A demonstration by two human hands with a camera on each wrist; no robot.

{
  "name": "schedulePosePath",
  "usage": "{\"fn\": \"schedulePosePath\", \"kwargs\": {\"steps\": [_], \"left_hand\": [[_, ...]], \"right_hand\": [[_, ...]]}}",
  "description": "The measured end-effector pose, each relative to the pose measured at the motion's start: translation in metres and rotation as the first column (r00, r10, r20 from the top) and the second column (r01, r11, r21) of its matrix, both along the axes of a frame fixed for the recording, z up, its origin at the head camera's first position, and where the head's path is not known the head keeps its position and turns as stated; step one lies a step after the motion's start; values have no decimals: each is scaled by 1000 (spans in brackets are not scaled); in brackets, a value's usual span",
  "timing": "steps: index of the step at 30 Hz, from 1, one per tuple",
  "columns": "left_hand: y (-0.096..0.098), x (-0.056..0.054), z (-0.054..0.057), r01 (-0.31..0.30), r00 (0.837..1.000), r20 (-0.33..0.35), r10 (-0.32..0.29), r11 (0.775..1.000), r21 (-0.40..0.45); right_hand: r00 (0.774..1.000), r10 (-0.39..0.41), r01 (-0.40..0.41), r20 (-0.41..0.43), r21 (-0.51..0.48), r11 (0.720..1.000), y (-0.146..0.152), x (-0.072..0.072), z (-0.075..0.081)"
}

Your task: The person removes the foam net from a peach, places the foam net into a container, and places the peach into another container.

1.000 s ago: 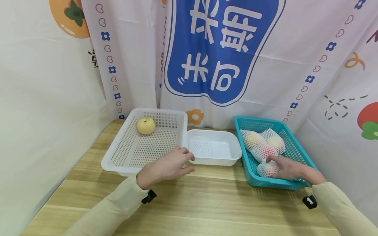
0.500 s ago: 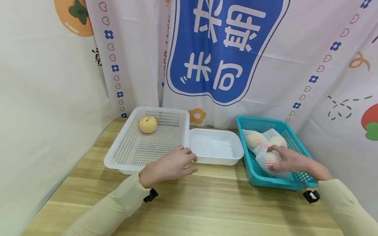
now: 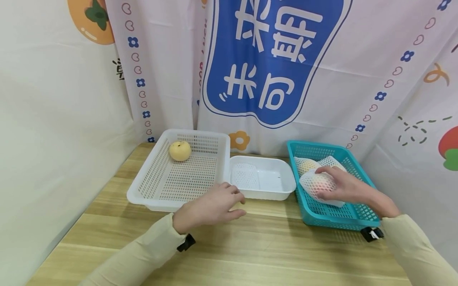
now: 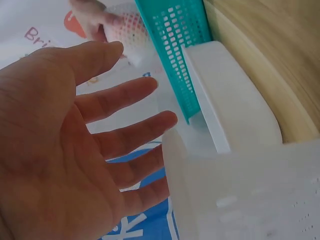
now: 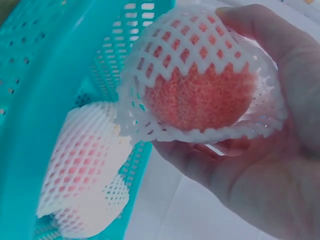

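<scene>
My right hand (image 3: 345, 186) grips a reddish peach (image 5: 205, 97) in a white foam net above the teal basket (image 3: 340, 221). In the right wrist view the thumb and fingers curl round it, and the net gapes, baring its red skin. Other netted fruits (image 5: 82, 160) lie in the basket below, partly hidden by the hand in the head view. My left hand (image 3: 212, 208) hovers, fingers spread and holding nothing, by the front right corner of the white slatted basket (image 3: 143, 198). A round yellow fruit (image 3: 180, 151) without a net sits at that basket's back left.
Between the two baskets stands a low white tray (image 3: 275, 195) with a flat piece of white netting (image 3: 244, 176) in its left part. Wooden tabletop (image 3: 257, 254) runs along the front. A printed cloth (image 3: 171, 79) hangs behind and at both sides.
My right hand has lifted the netted peach from the front of the teal basket and moved it slightly left and back. The left hand has shifted slightly right.
</scene>
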State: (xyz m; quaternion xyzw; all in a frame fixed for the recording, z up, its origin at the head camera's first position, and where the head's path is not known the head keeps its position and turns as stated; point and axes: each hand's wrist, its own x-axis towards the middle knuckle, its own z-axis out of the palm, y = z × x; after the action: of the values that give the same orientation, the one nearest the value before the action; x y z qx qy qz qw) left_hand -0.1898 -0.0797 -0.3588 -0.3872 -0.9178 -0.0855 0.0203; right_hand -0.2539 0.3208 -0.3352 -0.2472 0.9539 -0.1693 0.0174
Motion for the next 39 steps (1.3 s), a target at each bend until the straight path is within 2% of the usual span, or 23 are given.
{"fn": "schedulePosePath", "kwargs": {"steps": [7, 13, 16, 20, 25, 28, 33, 36, 39], "left_hand": [[10, 4, -3, 70, 997, 9, -71, 996, 59], [20, 9, -8, 75, 997, 15, -76, 994, 81], [24, 10, -11, 81, 995, 42, -86, 991, 111], [28, 10, -16, 98, 991, 80, -111, 982, 160], [33, 10, -24, 80, 989, 112, -99, 983, 167], [34, 10, -31, 69, 991, 99, -86, 985, 160], [34, 9, -41, 74, 994, 74, -84, 989, 130], [31, 9, -44, 75, 994, 71, -85, 988, 132], [28, 9, -47, 76, 993, 76, -90, 982, 170]], "right_hand": [[1000, 0, 1, 12, -60, 998, -11, 1, 5], [999, 4, 4, 53, -154, 988, -22, 8, 3], [998, 25, -12, 64, -191, 982, -29, 11, 1], [998, 42, -34, 39, -186, 982, -38, 14, 0], [997, 81, -76, 19, -203, 976, -50, 21, -4], [990, 138, -138, -10, -206, 969, -60, 27, -7], [975, 213, -219, -57, -157, 963, -77, 40, -11], [973, 229, -231, -29, -132, 964, -87, 47, -13], [969, 245, -240, 21, -138, 961, -94, 51, -16]]}}
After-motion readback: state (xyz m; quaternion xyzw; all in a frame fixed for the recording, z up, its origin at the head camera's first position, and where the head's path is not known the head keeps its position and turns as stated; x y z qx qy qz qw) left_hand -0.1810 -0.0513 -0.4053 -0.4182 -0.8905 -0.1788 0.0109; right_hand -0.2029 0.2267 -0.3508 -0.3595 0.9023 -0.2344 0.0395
